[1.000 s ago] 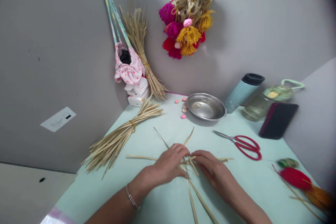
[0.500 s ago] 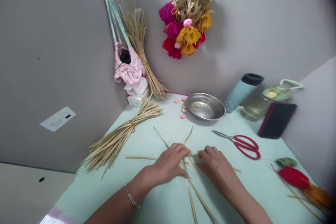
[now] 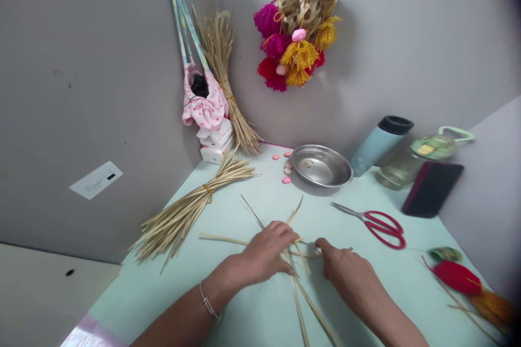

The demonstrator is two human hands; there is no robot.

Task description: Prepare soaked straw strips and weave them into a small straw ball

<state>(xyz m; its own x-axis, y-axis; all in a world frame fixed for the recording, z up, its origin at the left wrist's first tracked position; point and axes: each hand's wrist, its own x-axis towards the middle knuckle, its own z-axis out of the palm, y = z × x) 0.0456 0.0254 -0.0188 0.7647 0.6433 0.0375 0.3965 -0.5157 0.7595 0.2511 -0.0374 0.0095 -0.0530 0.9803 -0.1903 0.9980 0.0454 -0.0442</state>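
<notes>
Several flat straw strips [image 3: 300, 303] cross one another in a star on the pale green tabletop, their ends spreading outward. My left hand [image 3: 271, 249] lies over the crossing, fingers and thumb closed on the strips and hiding much of the middle. A silver bangle circles that wrist. To its right, my right hand [image 3: 340, 263] is closed with the index finger bent over a strip [image 3: 307, 254] that runs from the crossing; its other fingers are curled under. Left of the hands lies a tied bundle of straw strips [image 3: 191, 200].
A steel bowl [image 3: 344, 176], pink beads [image 3: 286, 180], and red-handled scissors [image 3: 385, 227] lie beyond the hands. Two bottles and a leaning phone [image 3: 432, 190] stand right; red yarn [image 3: 456, 277] lies nearby. A polka-dot bag [image 3: 207, 105] and woven balls with tassels [image 3: 309, 11] are against the wall.
My right hand has shifted slightly right and turned, its fingers curling in, with a strip now showing between the hands. My left hand stays on the crossing. The whole view has shifted slightly.
</notes>
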